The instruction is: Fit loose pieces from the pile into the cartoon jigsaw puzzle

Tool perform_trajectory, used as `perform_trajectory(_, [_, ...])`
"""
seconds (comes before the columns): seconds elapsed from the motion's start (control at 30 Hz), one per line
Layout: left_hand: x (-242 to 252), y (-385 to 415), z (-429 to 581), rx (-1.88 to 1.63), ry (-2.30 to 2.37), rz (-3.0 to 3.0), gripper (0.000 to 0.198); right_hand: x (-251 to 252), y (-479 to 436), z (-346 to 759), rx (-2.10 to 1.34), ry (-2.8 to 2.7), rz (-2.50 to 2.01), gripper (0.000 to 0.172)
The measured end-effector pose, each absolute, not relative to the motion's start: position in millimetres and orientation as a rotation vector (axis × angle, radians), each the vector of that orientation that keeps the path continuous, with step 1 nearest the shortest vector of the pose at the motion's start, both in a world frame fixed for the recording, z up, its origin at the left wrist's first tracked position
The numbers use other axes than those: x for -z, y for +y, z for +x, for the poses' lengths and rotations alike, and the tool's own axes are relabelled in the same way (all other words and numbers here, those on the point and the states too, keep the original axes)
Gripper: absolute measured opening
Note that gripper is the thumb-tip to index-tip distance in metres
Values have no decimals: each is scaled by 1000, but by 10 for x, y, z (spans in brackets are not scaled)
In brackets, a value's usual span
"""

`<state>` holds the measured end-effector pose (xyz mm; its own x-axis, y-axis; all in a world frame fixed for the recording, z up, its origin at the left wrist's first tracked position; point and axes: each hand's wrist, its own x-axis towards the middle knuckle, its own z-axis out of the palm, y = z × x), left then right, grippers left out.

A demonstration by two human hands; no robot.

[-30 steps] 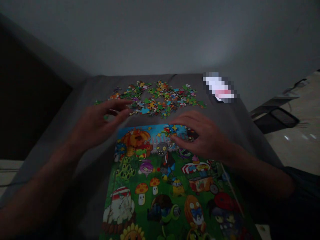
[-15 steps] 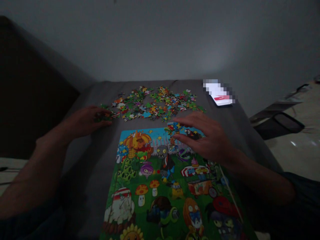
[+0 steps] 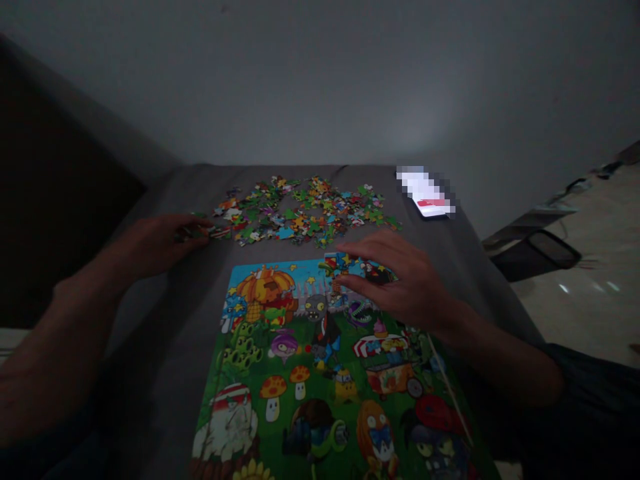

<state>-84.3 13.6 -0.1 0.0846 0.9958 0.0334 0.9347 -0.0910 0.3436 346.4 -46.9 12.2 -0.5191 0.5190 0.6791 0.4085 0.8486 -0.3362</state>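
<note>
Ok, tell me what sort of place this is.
Probably a dim room in a home, though the frame shows too little to be sure. Loose jigsaw puzzle pieces and a lit smartphone lie on a gray, fabric-looking surface, which suggests leisure at home.

The left forearm [image 3: 75,320] stretches forward, its left hand [image 3: 160,243] palm inward with fingers [image 3: 193,222] bent. Opposite, the right forearm [image 3: 500,363] slants inward from a dark sleeve [image 3: 580,393]; the right hand [image 3: 407,277] arches, thumb [image 3: 367,288] and index finger [image 3: 365,250] tips apart.
</note>
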Motion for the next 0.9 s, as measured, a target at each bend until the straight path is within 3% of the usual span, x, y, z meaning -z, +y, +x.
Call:
perform_trajectory(0.4, [-74,99,-773,-430,1925,2224,45,-99,-463,3475,-192,-2243,-679,33])
perform_trajectory(0.53, [-288,-118,-269,-658,1937,2199,44,-93,-485,3448,-208,-2324,-678,35])
perform_trajectory(0.63, [-351,-363,246,-845,1516,1967,39,-64,-514,3404,-176,-2403,-638,35])
perform_trajectory(0.73, [-319,-584,630,-750,1088,1738,41,-29,-548,3357,-115,-2457,-557,36])
perform_trajectory(0.9, [-265,-704,762,-641,940,1543,53,0,-599,3297,-62,-2499,-516,38])
